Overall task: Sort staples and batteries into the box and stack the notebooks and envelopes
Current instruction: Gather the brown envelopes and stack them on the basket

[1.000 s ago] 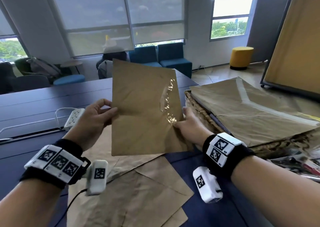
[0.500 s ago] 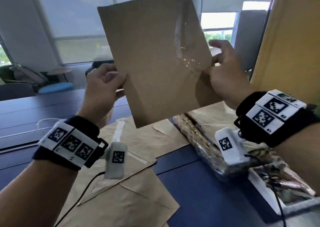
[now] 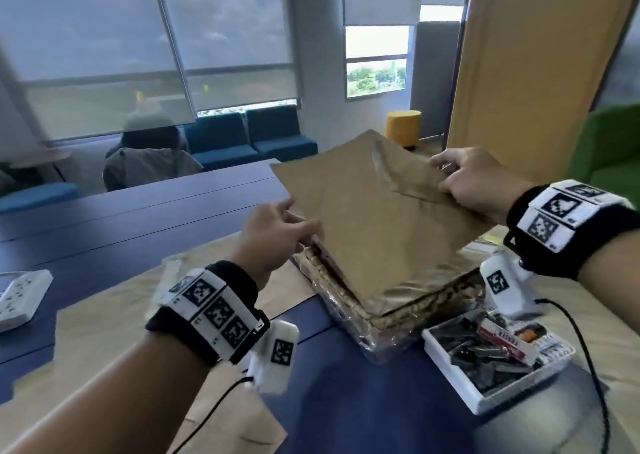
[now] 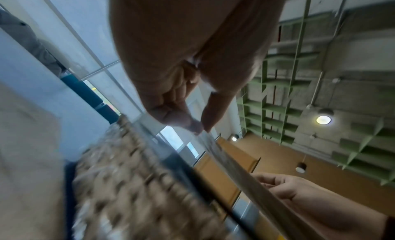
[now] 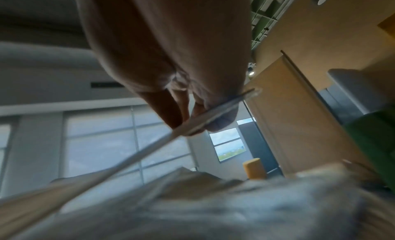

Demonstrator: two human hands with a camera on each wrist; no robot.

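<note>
Both hands hold one brown envelope (image 3: 377,218), tilted low over a stack of envelopes and notebooks wrapped in plastic (image 3: 374,311). My left hand (image 3: 277,235) pinches its near left edge, and the left wrist view shows that edge (image 4: 235,169) caught between thumb and fingertips (image 4: 192,125). At the far right edge my right hand (image 3: 467,180) pinches the envelope, whose thin edge (image 5: 192,127) is seen side-on in the right wrist view. A white box (image 3: 460,398) of staples and batteries sits at the right of the stack.
More brown envelopes (image 3: 104,318) lie spread on the dark blue table (image 3: 138,218) to the left and front. A white power strip (image 3: 20,297) lies at the far left. A person sits beyond the table's far edge.
The envelope has come down from held upright at head height to lying tilted just above the wrapped stack. Both hands moved down and right with it.
</note>
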